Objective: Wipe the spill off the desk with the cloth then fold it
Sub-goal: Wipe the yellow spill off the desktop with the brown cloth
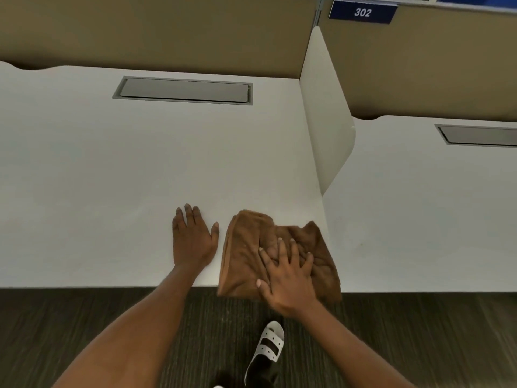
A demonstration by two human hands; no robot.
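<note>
white desk (126,169), no spill visible. our right hand (288,281) lies flat on the bunched cloth (246,256) at the near edge; left hand (193,242) flat, empty. we should square corners before creasing.

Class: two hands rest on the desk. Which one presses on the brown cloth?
The right hand, fingers spread flat on the cloth. The left hand lies on bare desk beside it.

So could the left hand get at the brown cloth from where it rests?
Probably yes: the left hand lies flat on the desk just beside the cloth, nothing between them, and the right hand covers only its right part.
</note>
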